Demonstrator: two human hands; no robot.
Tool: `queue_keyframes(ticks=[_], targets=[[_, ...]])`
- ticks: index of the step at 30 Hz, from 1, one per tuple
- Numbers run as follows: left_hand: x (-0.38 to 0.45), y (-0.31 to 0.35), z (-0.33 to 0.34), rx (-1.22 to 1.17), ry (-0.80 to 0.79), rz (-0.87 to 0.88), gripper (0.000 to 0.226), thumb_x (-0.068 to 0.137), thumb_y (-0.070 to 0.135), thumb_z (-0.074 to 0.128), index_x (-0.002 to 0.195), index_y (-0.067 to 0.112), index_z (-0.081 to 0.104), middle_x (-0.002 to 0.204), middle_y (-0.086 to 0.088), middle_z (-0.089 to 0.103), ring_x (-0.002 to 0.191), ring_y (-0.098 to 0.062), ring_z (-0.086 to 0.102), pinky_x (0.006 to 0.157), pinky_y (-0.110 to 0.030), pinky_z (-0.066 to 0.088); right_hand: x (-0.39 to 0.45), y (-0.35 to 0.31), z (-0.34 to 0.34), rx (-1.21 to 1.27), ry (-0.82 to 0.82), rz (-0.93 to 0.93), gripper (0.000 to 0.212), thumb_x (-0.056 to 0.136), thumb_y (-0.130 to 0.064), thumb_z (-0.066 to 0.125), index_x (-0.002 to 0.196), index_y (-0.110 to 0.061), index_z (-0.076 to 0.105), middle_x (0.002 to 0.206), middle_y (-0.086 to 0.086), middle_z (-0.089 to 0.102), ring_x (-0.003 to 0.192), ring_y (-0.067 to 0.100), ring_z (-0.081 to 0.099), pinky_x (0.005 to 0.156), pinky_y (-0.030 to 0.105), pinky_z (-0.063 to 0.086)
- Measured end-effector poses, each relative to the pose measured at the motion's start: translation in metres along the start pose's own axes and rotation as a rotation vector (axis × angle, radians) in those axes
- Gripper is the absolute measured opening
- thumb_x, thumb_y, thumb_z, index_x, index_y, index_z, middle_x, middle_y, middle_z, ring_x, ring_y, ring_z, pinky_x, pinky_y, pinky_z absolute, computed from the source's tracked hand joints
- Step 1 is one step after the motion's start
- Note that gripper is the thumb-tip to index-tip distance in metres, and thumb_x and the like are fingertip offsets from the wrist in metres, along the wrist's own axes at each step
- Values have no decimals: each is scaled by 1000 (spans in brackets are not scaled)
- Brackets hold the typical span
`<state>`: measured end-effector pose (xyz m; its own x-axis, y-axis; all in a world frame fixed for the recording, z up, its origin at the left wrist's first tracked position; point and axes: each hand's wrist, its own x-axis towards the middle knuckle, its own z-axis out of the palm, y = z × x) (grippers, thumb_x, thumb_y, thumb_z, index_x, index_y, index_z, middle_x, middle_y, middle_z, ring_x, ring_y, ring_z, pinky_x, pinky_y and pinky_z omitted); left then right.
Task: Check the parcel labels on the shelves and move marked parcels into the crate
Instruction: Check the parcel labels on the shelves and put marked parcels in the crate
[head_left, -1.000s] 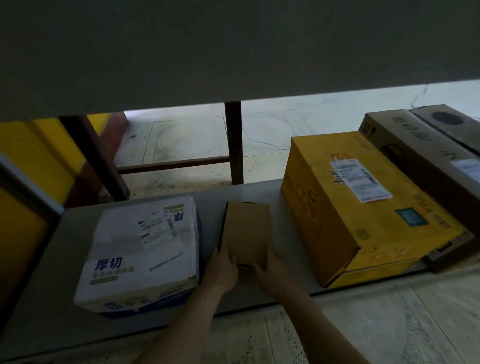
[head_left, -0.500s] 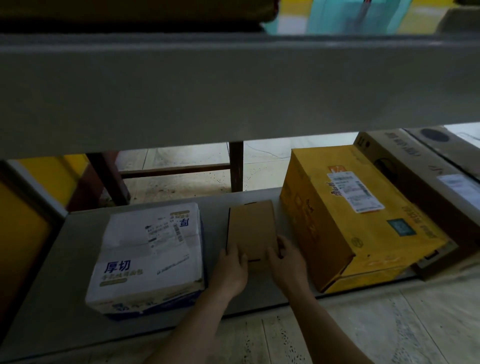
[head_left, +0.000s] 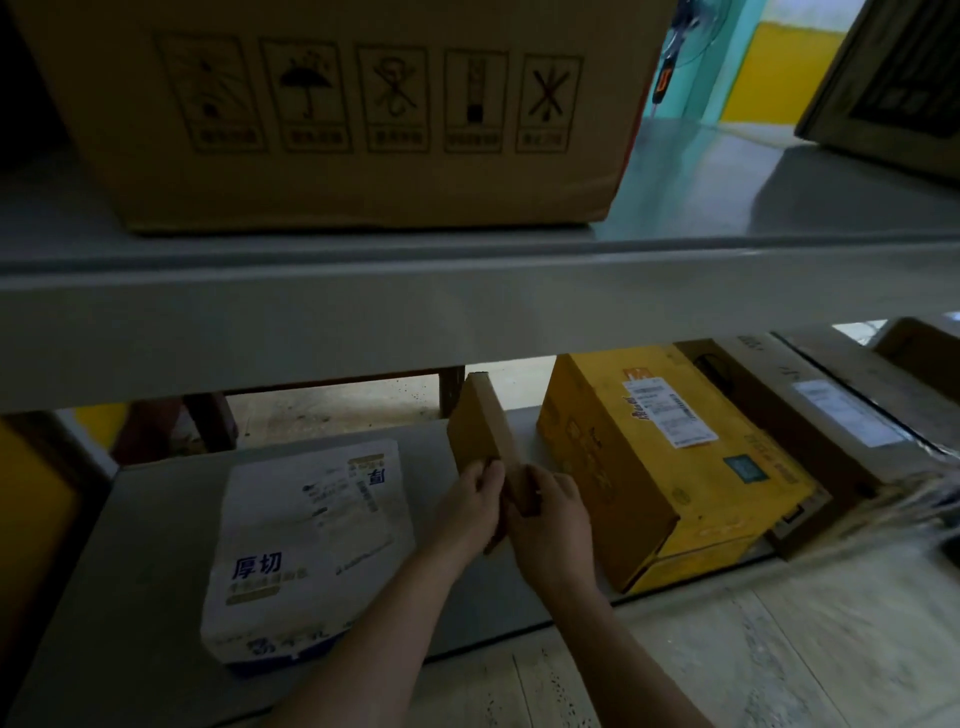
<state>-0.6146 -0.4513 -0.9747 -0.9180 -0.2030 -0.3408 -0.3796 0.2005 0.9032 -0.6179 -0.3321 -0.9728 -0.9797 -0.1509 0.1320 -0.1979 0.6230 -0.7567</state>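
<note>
A small flat brown parcel stands tipped up on its edge above the lower shelf. My left hand grips its near left side and my right hand grips its near right side. Left of it lies a white parcel with blue characters and a printed label. To the right sits a yellow parcel with a white shipping label on top. No crate is in view.
A long brown box with a label lies right of the yellow parcel. On the upper shelf a large cardboard box with handling symbols stands, another box at its far right. Pale tiled floor lies below.
The small brown parcel lay flat on the shelf; both hands have now tipped it up onto its edge. The view has risen, showing the upper shelf and its boxes.
</note>
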Motion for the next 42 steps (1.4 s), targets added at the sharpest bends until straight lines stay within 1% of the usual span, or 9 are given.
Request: queue_keyframes(ticks=[2,9,12,16,22,27,30,36,42], targets=[[-2,-1,-5,-86,-15,10,42,73,83,40,96,51,54,110,4,67,102,-19,65,93,-49,52,-9,-8,1,1,-14,-55,39,95,-24,62,133,-23,55,118,-10,46,83,-7,49,68,4,45],[-12,3,-17,-244,89,27,34,88,44,67,116,32,52,108,6,64,97,-14,64,89,-45,56,-31,-18,8,-7,-13,-197,46,88,-28,71,132,-25,57,120,-18,46,100,-4,50,80,2,40],[-14,3,-18,-283,122,25,32,89,36,67,116,29,51,105,5,62,92,-11,62,83,-38,57,-37,-18,2,13,-19,-274,36,86,-26,71,121,-28,63,118,-28,49,103,-4,54,82,5,42],[-21,4,-21,-289,157,45,30,91,30,64,119,24,55,109,2,66,93,-14,65,78,-35,59,-40,-17,-4,-10,-52,-310,32,89,-20,67,119,-29,65,124,-18,58,112,-2,55,88,8,45],[-28,21,-30,-259,204,86,19,97,31,57,114,25,61,107,6,69,90,-10,66,68,-26,56,-24,-11,-21,43,29,-278,39,94,-41,62,124,-16,66,120,-12,59,103,-15,55,82,3,43],[-26,39,-30,-301,230,109,17,97,25,53,106,28,67,96,6,74,83,-9,71,61,-20,50,8,12,-34,-73,42,-185,58,93,-62,43,137,-26,54,142,-7,46,126,11,49,96,30,52],[-26,44,-23,-358,238,95,19,98,19,52,102,32,66,96,6,74,86,-11,72,69,-27,55,23,16,-44,12,-44,-83,49,93,-50,58,137,-32,45,140,-10,41,120,3,46,85,12,45],[-22,41,-11,-345,285,46,21,99,18,50,102,31,66,95,6,76,90,-13,72,87,-41,57,39,20,-55,459,-229,129,50,94,-32,64,132,-40,33,115,-13,57,100,8,62,65,22,59],[-16,40,4,-220,358,-35,27,100,24,49,126,28,57,116,4,67,101,-13,66,93,-38,53,56,35,-69,442,-283,109,44,97,-33,59,138,-30,45,106,-20,57,98,0,59,66,14,50]])
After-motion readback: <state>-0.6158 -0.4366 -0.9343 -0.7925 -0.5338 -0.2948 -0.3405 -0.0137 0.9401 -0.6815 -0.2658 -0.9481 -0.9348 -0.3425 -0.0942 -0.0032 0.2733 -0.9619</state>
